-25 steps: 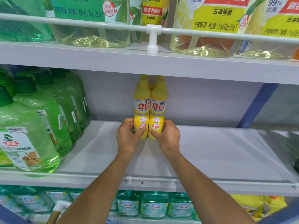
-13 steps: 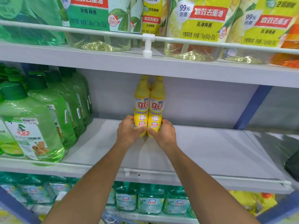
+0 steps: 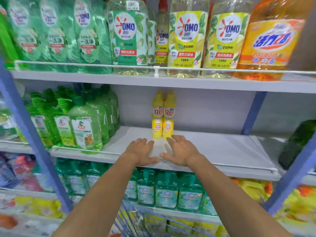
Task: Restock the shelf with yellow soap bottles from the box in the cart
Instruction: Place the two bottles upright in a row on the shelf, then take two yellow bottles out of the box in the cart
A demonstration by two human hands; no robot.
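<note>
Both hands empty, fingers spread, palms down over the bare middle shelf [image 3: 222,151]: left hand [image 3: 141,152] and right hand [image 3: 179,151] side by side, thumbs nearly meeting, neither touching a bottle. Just beyond the fingertips, two yellow soap bottles [image 3: 163,115] stand upright and pressed together, near the back wall; more yellow caps show behind them, count unclear. Their red label characters read 立白; the smaller print is too fine to make out. To the left on the same shelf, rows of green bottles [image 3: 85,124], labels blurred. Top shelf: bottles marked OMO [image 3: 187,38] in green and yellow, "99%" legible on the yellow ones; an orange bottle [image 3: 268,41] with blue script, its top cut off by the frame. Lower shelf: teal bottles [image 3: 166,192], brand unreadable. Cart [image 3: 135,219] wire visible at bottom edge, mostly hidden by the forearms; yellow packaging inside, box not distinguishable. Frame edges heavily smeared.
</note>
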